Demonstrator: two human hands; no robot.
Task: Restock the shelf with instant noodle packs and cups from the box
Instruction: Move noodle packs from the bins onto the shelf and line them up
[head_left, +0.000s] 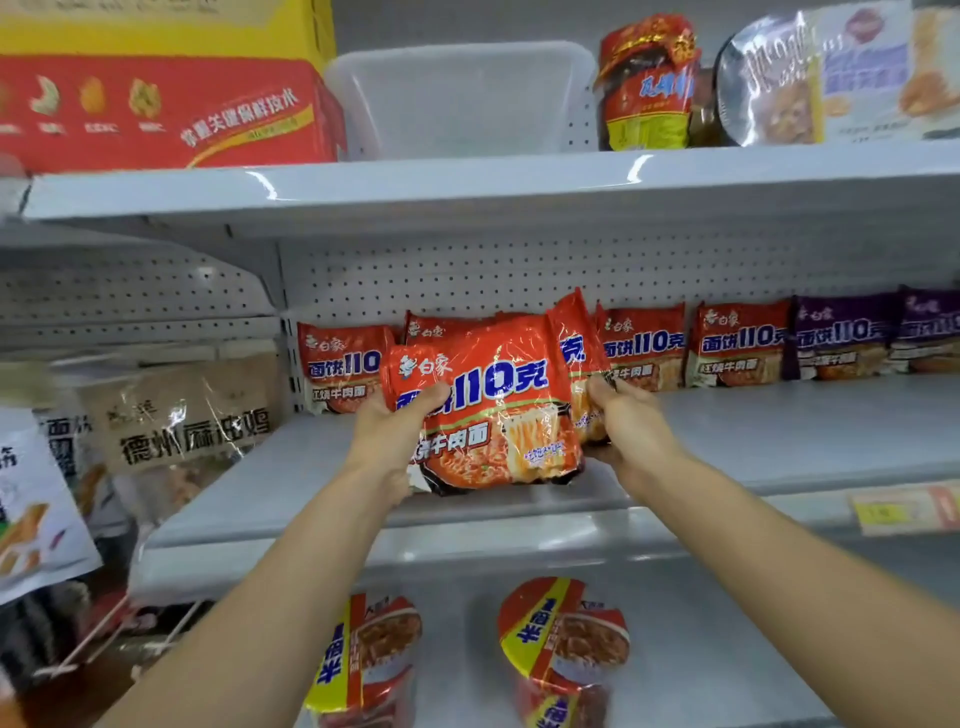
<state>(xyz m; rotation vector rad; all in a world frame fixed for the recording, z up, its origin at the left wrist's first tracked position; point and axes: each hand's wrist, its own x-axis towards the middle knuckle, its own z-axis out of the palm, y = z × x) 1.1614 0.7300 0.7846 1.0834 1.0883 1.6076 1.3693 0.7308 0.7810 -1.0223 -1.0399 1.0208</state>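
Grey-white metal middle shelf (779, 431), pegboard back; front lip runs across the view, bare deck to the right of the hands and in front of the rear row.

Rear row, upright against the back: orange-red noodle packs (737, 345), then purple noodle packs (841, 338) at far right.

Orange-red noodle pack (488, 410), front one of a small bunch, held upright over the shelf's front part, just ahead of the rear row. Left hand (400, 436) grips its left edge, thumb across the face. Right hand (623, 421) grips the right side, fingers curled round a second, turned pack (574, 343) behind it. Both forearms reach up and forward, well apart at the elbows.

Lower shelf (727, 649): two noodle cups (566, 639), red lids with yellow bands, apart from each other.

Top shelf (519, 182): red-and-yellow carton (156, 104) at left; clear plastic bin (462, 98), contents not discernible; wrapped red jar (647, 83); foil-lidded bowl (769, 88).

Left bay: beige vacuum-packed bags (182, 415).
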